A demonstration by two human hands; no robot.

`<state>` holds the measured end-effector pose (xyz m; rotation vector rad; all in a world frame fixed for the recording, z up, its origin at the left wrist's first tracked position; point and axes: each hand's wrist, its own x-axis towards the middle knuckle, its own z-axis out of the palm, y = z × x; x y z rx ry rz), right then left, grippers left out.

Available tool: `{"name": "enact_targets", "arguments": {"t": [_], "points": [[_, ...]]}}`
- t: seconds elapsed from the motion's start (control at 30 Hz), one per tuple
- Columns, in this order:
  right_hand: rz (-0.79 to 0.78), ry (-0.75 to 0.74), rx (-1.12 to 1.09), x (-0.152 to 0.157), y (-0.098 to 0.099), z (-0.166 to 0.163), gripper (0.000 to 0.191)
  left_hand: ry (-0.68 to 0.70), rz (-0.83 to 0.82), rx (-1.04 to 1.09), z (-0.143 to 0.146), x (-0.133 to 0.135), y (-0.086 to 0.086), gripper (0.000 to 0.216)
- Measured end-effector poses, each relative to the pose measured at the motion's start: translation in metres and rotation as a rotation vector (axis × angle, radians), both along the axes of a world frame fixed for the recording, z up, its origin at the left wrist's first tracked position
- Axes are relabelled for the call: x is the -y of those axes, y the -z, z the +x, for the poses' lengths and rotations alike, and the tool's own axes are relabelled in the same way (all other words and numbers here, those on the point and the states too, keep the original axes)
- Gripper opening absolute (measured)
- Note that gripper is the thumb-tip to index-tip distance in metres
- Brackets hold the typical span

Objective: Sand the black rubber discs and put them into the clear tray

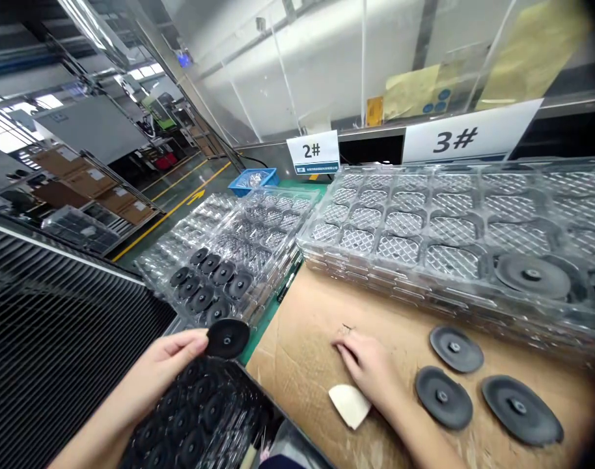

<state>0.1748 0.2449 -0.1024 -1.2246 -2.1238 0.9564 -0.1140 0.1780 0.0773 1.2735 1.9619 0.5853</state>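
My left hand (173, 355) pinches a small black rubber disc (228, 337) by its edge, held over the lower left between a clear tray of small discs (219, 260) and a dark bin of more discs (200, 417). My right hand (370, 368) lies palm down on the brown cardboard (302, 352), fingers stretched forward. A white pad (350, 405) shows under its heel. Three larger black discs (456, 348) lie loose on the cardboard to its right.
A stack of clear trays (448, 221) with one large disc (532, 275) fills the back right. Signs "2#" (313, 151) and "3#" (456, 139) stand behind. A blue bin (253, 180) sits further back. A ribbed black surface (58, 312) lies left.
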Motion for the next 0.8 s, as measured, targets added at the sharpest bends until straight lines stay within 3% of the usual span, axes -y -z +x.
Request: {"name": "enact_targets", "arguments": {"t": [0.1, 0.2, 0.33, 0.43, 0.53, 0.8], "points": [[-0.014, -0.016, -0.014, 0.001, -0.001, 0.004, 0.022, 0.011, 0.113, -0.285, -0.007, -0.038, -0.018, 0.039], [-0.029, -0.004, -0.024, 0.001, -0.003, 0.005, 0.023, 0.058, 0.207, -0.45, -0.009, -0.091, -0.022, 0.044], [-0.038, 0.005, -0.05, 0.002, -0.001, 0.005, 0.023, 0.202, 0.249, -0.632, -0.015, -0.157, 0.004, 0.043], [-0.044, 0.027, -0.071, 0.003, -0.001, 0.005, 0.024, 0.283, 0.274, -0.755, -0.021, -0.177, 0.032, 0.041], [-0.054, 0.041, -0.092, 0.003, -0.002, 0.005, 0.024, 0.318, 0.392, -0.911, -0.022, -0.165, 0.047, 0.035], [-0.083, 0.03, -0.138, 0.0, -0.002, 0.007, 0.024, 0.421, 0.627, -1.061, -0.018, -0.07, 0.034, 0.023]]}}
